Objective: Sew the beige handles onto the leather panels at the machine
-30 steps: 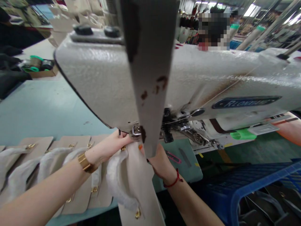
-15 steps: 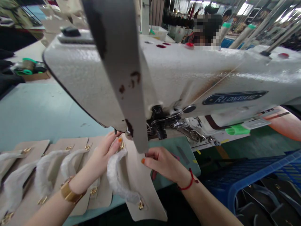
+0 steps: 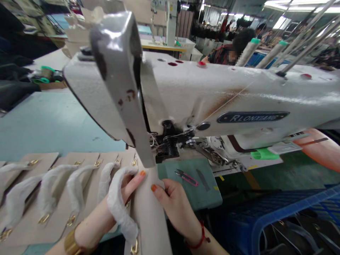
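A beige bag panel (image 3: pixel 151 212) with a plastic-wrapped handle (image 3: pixel 114 202) and gold buckles lies under the head of a sewing machine (image 3: pixel 186 95). My left hand (image 3: pixel 130 189) reaches through the handle's arch, one finger stretched flat on the panel; its other fingers are mostly hidden. On the panel's right edge, my right hand (image 3: pixel 174 202) grips with the thumb on top and the fingers curled. The machine's needle area is hidden behind its grey metal front guard (image 3: pixel 132 106).
Several similar beige panels (image 3: pixel 55 198) with wrapped handles overlap on the left table. Pink-handled thread snips (image 3: pixel 187 177) lie on the green work plate (image 3: pixel 183 198). A blue crate (image 3: pixel 255 216) with dark pieces stands at lower right. Another person (image 3: pixel 225 53) sits behind the machine.
The panel has turned and slid toward me and left. My left hand has moved down from the machine head, through the handle. My right hand has shifted slightly lower; the view has shifted.
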